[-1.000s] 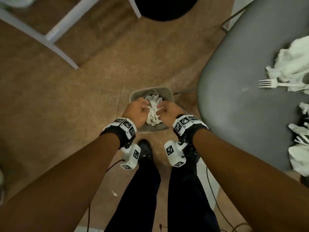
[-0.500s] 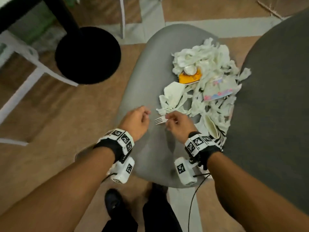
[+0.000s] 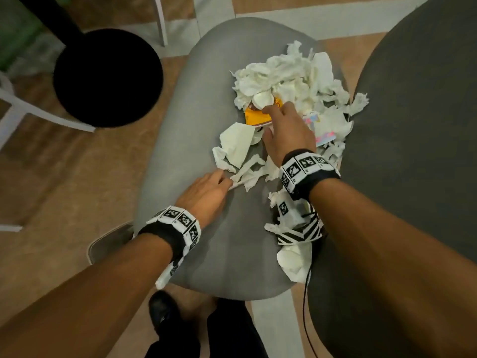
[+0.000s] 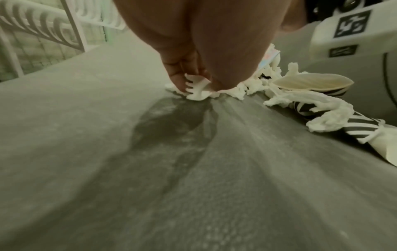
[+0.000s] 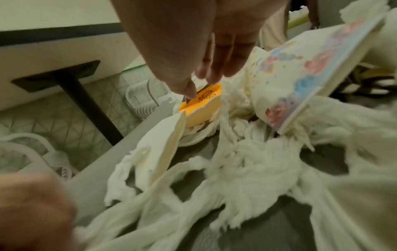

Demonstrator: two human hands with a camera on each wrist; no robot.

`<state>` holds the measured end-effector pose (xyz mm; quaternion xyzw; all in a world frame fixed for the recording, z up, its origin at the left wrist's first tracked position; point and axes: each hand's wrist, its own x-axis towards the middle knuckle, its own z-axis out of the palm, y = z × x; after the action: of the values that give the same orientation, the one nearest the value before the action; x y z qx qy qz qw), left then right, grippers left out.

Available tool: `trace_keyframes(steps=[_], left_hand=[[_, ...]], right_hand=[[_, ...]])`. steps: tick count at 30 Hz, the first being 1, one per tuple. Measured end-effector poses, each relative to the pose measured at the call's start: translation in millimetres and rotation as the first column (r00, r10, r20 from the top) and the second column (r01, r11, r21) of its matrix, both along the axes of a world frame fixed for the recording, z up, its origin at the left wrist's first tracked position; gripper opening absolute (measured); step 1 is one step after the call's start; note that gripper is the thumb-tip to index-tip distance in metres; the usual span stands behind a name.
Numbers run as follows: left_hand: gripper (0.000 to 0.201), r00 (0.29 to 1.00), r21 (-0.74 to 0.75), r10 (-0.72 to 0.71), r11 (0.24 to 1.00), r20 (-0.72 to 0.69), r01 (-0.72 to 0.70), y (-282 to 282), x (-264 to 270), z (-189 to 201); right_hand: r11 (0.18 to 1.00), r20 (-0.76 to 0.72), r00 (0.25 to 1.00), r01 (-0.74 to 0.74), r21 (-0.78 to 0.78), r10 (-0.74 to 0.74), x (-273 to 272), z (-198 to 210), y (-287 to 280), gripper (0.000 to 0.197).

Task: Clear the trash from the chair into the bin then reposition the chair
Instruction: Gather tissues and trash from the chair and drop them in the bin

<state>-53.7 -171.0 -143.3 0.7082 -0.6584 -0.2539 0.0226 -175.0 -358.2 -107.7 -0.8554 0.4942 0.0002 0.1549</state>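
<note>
A grey chair seat point(image 3: 185, 140) carries a heap of torn white tissue point(image 3: 281, 71), an orange paper cup point(image 3: 254, 117), a pastel-printed cup point(image 5: 300, 81) and a striped cup point(image 3: 302, 236). My left hand point(image 3: 224, 180) pinches a white plastic fork point(image 3: 238, 184) at the near edge of the heap. In the left wrist view the fork's tines point(image 4: 196, 88) stick out between thumb and fingers. My right hand point(image 3: 271, 117) reaches over the heap with fingers stretched, and its fingertips point(image 5: 206, 76) touch the orange cup point(image 5: 201, 105). The right hand holds nothing.
The bin's rim point(image 3: 108, 244) peeks out beside the seat's near left edge. A black round table base point(image 3: 108, 76) and white chair legs point(image 3: 46, 115) stand on the floor to the left. The dark chair back point(image 3: 413, 125) rises on the right. My shoes point(image 3: 162, 313) are below the seat.
Both hands left the bin, where they dropped tissue, and came to the chair. The fork passed from the right hand to the left. The right hand reached further to the orange cup.
</note>
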Motion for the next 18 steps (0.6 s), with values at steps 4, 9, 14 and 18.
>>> trace_keyframes(steps=[4,9,14,18], left_hand=[[0.023,0.992,-0.032,0.098,0.994,-0.076,-0.1,7.6,14.2,4.7],[0.026,0.961,-0.11,0.212,0.966,-0.18,-0.233,10.3,19.2,9.3],[0.022,0.887,-0.148,0.35,0.902,-0.3,-0.405,15.5,19.3,12.1],[0.022,0.836,-0.173,0.393,0.859,-0.384,-0.483,25.5,17.2,18.4]], right_hand=[[0.99,-0.074,0.997,-0.021,-0.138,0.011,14.1,-8.4,-20.1,0.042],[0.982,-0.149,0.989,-0.039,-0.187,0.011,27.6,-19.9,-34.0,0.028],[0.957,-0.143,0.986,-0.123,-0.264,0.088,29.9,-9.8,-18.5,0.022],[0.946,-0.044,0.991,-0.132,-0.297,0.124,24.9,13.0,6.8,0.032]])
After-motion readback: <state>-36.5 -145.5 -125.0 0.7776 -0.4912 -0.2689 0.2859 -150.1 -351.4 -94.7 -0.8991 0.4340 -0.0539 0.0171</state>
